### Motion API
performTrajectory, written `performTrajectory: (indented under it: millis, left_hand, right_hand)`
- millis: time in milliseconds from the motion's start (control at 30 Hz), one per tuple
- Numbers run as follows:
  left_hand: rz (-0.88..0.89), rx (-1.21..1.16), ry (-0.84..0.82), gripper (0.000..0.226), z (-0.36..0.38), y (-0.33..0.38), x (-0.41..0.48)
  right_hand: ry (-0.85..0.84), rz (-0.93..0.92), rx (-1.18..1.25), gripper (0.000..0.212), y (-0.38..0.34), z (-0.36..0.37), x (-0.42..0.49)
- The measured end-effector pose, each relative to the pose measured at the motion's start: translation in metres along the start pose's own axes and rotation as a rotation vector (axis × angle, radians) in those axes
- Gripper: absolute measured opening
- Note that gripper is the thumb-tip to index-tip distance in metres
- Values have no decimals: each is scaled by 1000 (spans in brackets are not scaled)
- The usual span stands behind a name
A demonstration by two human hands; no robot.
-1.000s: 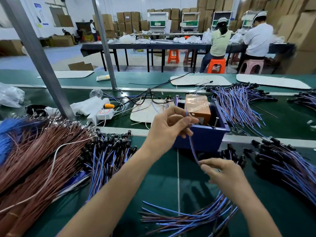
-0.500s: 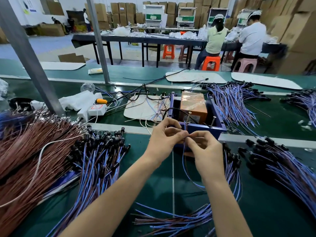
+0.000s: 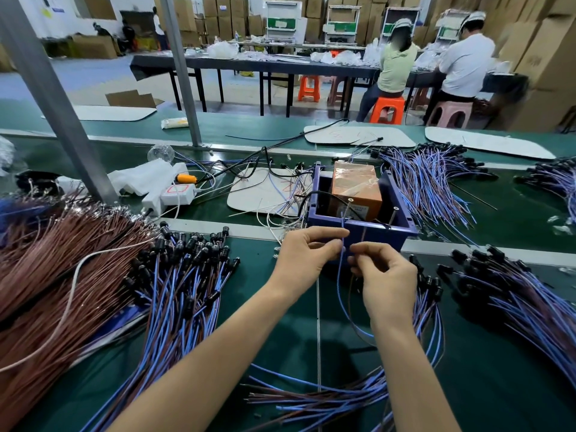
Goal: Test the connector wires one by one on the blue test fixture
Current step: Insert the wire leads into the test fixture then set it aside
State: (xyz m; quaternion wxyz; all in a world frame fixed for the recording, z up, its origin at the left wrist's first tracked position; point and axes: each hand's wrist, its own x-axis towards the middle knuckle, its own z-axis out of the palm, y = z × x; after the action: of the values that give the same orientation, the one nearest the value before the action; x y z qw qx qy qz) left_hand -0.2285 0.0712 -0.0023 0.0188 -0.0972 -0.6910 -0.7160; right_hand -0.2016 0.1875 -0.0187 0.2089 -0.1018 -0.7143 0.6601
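The blue test fixture [image 3: 358, 232], an open box with an orange taped block [image 3: 355, 185] inside and upright metal pins, stands on the green table just beyond my hands. My left hand [image 3: 307, 254] pinches the blue strand of a connector wire [image 3: 340, 285] near its upper end. My right hand [image 3: 383, 275] pinches the brown strand beside it. Both strand tips point up at the fixture's front edge. The wire loops down below my hands.
Heaps of blue-and-brown connector wires lie at left [image 3: 177, 291], at right [image 3: 514, 294], behind the fixture [image 3: 430, 182] and near my wrists [image 3: 327, 397]. Brown wires [image 3: 46, 275] fill the far left. A metal post [image 3: 59, 110] rises at left. Two people sit at a far table.
My right hand rose from low over the table to meet my left hand at the fixture's front. Both hands now hold the wire ends close together, near the fixture pins.
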Motion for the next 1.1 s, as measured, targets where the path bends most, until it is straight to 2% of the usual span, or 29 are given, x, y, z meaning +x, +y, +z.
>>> performTrajectory:
  millis: [200, 367, 633, 1100]
  left_hand:
    - [-34, 72, -41, 30, -3, -7, 2]
    - [-42, 128, -84, 36, -3, -13, 3]
    - [-75, 101, -72, 37, -4, -16, 5]
    - [-74, 98, -124, 39, -5, -16, 4]
  right_hand:
    - [56, 35, -30, 22, 4, -5, -1]
    - [46, 42, -37, 28, 7, -7, -2]
    - [48, 55, -50, 37, 12, -8, 0]
    - [28, 56, -124, 37, 18, -11, 5]
